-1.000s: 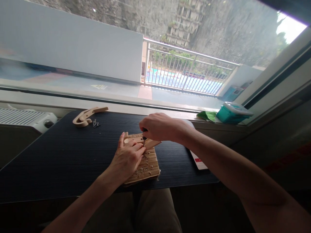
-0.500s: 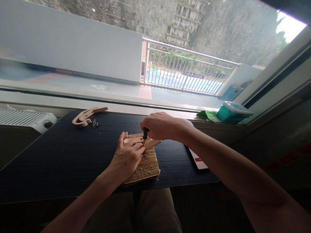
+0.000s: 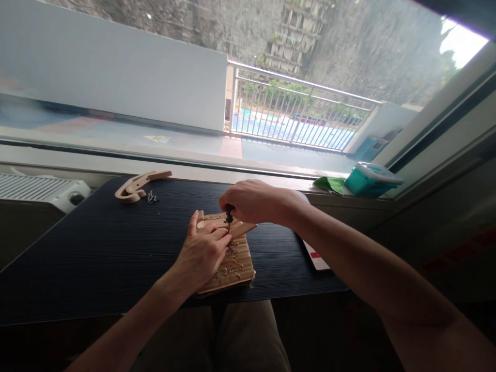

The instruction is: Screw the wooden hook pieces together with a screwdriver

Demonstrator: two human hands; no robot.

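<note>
My right hand [image 3: 253, 201] is closed round the dark handle of a screwdriver [image 3: 229, 213], its shaft pointing down. The tip meets the work beside my left fingertips; any screw there is hidden. With its fingers over pale curved wooden pieces [image 3: 245, 229], my left hand [image 3: 204, 250] holds them down against a corrugated cardboard pad [image 3: 236, 271]. Small dark holes and bits of debris dot the cardboard. Part of the wood lies out of sight beneath my left hand.
On the dark table [image 3: 96, 248], more curved wooden pieces [image 3: 135, 187] lie at the back left beside several screws [image 3: 152, 197]. A white and red flat object [image 3: 318, 256] is partly under my right forearm. A teal box [image 3: 372, 180] and green cloth [image 3: 329, 184] rest on the windowsill.
My right hand has shifted slightly left and turned with the screwdriver, whose handle now stands more upright. My left hand and the wooden pieces stay in place.
</note>
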